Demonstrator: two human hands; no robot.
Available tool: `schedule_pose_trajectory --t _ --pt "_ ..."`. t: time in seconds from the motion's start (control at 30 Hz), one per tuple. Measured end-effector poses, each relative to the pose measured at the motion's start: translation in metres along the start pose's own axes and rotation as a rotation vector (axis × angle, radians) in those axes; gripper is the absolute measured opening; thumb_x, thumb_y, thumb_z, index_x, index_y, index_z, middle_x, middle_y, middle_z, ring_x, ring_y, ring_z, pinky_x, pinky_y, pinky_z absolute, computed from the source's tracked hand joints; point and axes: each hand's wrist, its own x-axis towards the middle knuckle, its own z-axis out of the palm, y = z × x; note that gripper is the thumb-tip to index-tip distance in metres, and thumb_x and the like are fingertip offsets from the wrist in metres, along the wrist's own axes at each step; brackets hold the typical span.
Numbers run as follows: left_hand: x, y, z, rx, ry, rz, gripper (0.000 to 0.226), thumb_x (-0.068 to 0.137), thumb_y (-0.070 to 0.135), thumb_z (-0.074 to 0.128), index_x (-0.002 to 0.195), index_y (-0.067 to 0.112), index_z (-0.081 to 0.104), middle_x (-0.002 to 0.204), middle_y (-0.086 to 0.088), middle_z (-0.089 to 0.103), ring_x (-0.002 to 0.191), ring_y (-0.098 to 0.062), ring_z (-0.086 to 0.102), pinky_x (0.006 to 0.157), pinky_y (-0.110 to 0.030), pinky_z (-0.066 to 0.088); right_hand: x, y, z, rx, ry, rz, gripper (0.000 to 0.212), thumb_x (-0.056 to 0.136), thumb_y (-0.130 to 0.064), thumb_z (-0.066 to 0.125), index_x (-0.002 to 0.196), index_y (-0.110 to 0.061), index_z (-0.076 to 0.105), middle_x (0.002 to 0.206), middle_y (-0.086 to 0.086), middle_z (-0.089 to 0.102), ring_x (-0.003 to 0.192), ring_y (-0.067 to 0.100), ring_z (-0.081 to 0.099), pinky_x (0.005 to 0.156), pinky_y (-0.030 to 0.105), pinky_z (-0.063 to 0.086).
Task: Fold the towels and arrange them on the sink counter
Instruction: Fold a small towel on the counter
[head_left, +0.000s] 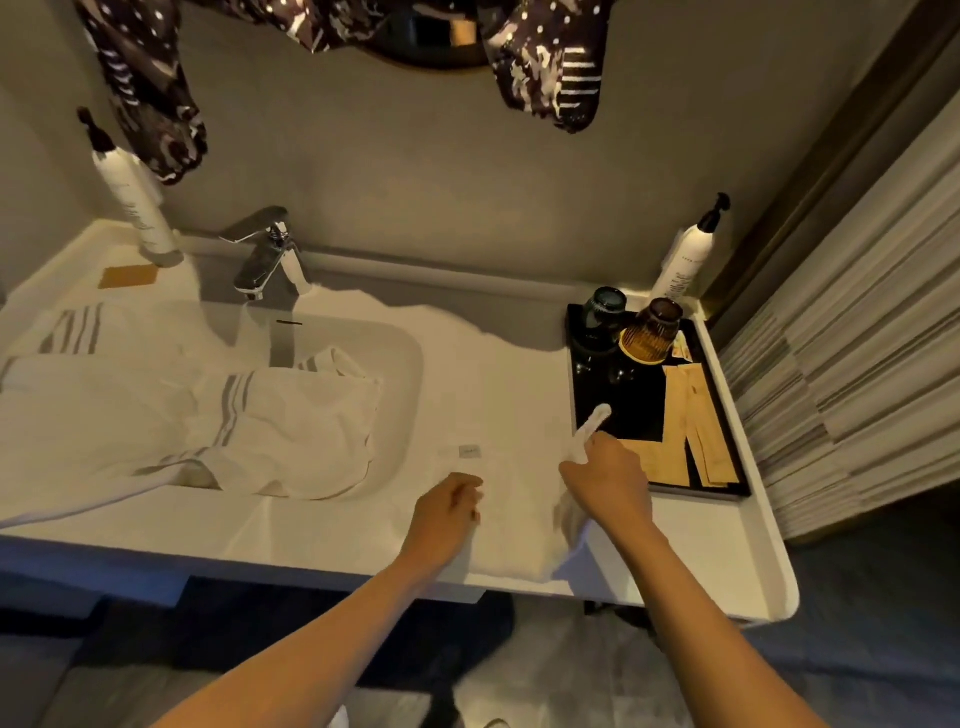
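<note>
Terrycloth, plain white and soft-looking, lies spread on the sink counter (727, 561) under both hands: this white towel (511, 499) covers the flat stretch between the basin and the tray, its near edge hanging over the counter's front lip. The left hand (449, 512) rests on it with fingers curled, gathering a fold of the cloth. The right hand (605, 480) pinches the towel's right edge and lifts a narrow corner, which stands up past the fingertips. A small label shows on the cloth just beyond the hands.

To the left of the left hand, a striped towel (249, 431), white with grey bands, lies crumpled, slumping into the rounded basin (405, 364); its left end runs out of view. Beyond it stands a chrome faucet (265, 254), angular and glossy.

Just past the right hand sits a black tray (623, 410), rectangular, holding flat tan paper packets (691, 426) and two ribbed glasses (649, 327), one amber, one dark. Tall white pump bottles (683, 254) stand at the wall on both sides. Overhead, dark patterned fabric (150, 88) hangs, cut off by the top edge; what it hangs from is hard to make out.
</note>
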Motion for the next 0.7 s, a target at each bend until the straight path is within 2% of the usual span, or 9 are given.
schedule_pose_trajectory --t 0.07,0.17,0.27,0.37,0.47,0.53,0.57,0.63,0.7 --pt "0.011 0.012 -0.008 -0.445 -0.064 -0.329 0.038 0.105 0.031 0.036 0.08 0.011 0.056 0.064 -0.006 0.06 0.052 -0.017 0.056 0.052 -0.026 0.047 -0.008 -0.023 0.022 -0.044 -0.044 -0.081 0.038 0.085 -0.026 0.056 0.121 -0.014 0.051 0.108 0.01 0.064 0.092 0.032 0.062 0.068 0.03 0.042" --pt "0.019 0.013 -0.029 -0.638 -0.011 -0.521 0.047 0.103 0.047 0.037 0.09 0.008 0.058 0.066 -0.009 0.063 0.063 -0.025 0.059 0.065 -0.033 0.052 -0.021 -0.045 0.075 -0.06 -0.235 -0.181 0.034 0.09 -0.033 0.052 0.12 -0.017 0.052 0.113 0.007 0.064 0.098 0.027 0.061 0.07 0.029 0.042" --pt "0.014 0.007 -0.052 -0.079 0.054 -0.289 0.022 0.098 0.035 0.05 0.09 0.015 0.057 0.076 -0.004 0.067 0.073 -0.026 0.065 0.075 -0.037 0.054 -0.025 -0.038 0.108 0.015 -0.417 -0.203 0.037 0.089 -0.053 0.052 0.083 -0.017 0.056 0.084 0.003 0.066 0.077 0.02 0.06 0.068 0.035 0.047" --pt "0.004 -0.011 -0.061 0.651 0.228 0.26 0.023 0.097 0.02 0.049 0.118 0.015 0.057 0.108 -0.004 0.062 0.093 -0.019 0.059 0.078 -0.034 0.05 -0.018 -0.014 0.109 0.142 -0.122 -0.253 0.038 0.098 -0.036 0.045 0.066 -0.018 0.051 0.069 0.0 0.06 0.065 0.016 0.056 0.064 0.039 0.051" --pt "-0.001 -0.024 -0.04 0.829 -0.027 0.542 0.043 0.103 0.029 0.037 0.143 0.014 0.043 0.148 -0.003 0.042 0.13 -0.019 0.046 0.11 -0.03 0.036 -0.01 0.003 0.112 0.011 0.236 -0.462 0.02 0.099 -0.019 0.044 0.091 -0.016 0.062 0.095 0.003 0.065 0.086 0.021 0.06 0.075 0.036 0.05" --pt "-0.002 -0.036 -0.031 0.961 -0.152 0.583 0.056 0.104 0.037 0.026 0.154 0.011 0.025 0.162 -0.006 0.018 0.148 -0.019 0.019 0.122 -0.032 0.007 -0.005 0.013 0.127 -0.187 0.172 -0.511 0.035 0.101 -0.026 0.04 0.129 -0.013 0.056 0.138 0.008 0.054 0.125 0.028 0.051 0.105 0.04 0.041" --pt "-0.002 -0.042 -0.032 1.053 -0.179 0.604 0.059 0.105 0.04 0.023 0.155 0.011 0.017 0.163 -0.006 0.009 0.15 -0.019 0.009 0.121 -0.035 -0.001 -0.005 0.021 0.136 -0.281 0.1 -0.51 0.048 0.103 -0.035 0.033 0.145 -0.015 0.042 0.155 0.007 0.035 0.142 0.027 0.033 0.116 0.043 0.027" --pt "-0.004 -0.052 -0.039 1.188 -0.18 0.63 0.062 0.105 0.047 0.02 0.157 0.015 0.008 0.163 -0.002 0.0 0.151 -0.017 0.0 0.122 -0.041 -0.002 -0.005 0.037 0.148 -0.396 0.011 -0.506 0.061 0.102 -0.049 0.017 0.156 -0.021 0.012 0.163 0.002 0.0 0.151 0.02 -0.002 0.122 0.047 0.005" --pt "-0.004 -0.055 -0.045 1.225 -0.186 0.632 0.066 0.103 0.053 0.018 0.157 0.017 0.002 0.164 0.0 -0.004 0.151 -0.015 -0.005 0.122 -0.043 -0.002 0.0 0.046 0.152 -0.424 0.012 -0.53 0.064 0.1 -0.053 0.011 0.156 -0.023 0.004 0.163 -0.001 -0.006 0.15 0.017 -0.01 0.121 0.048 0.001"
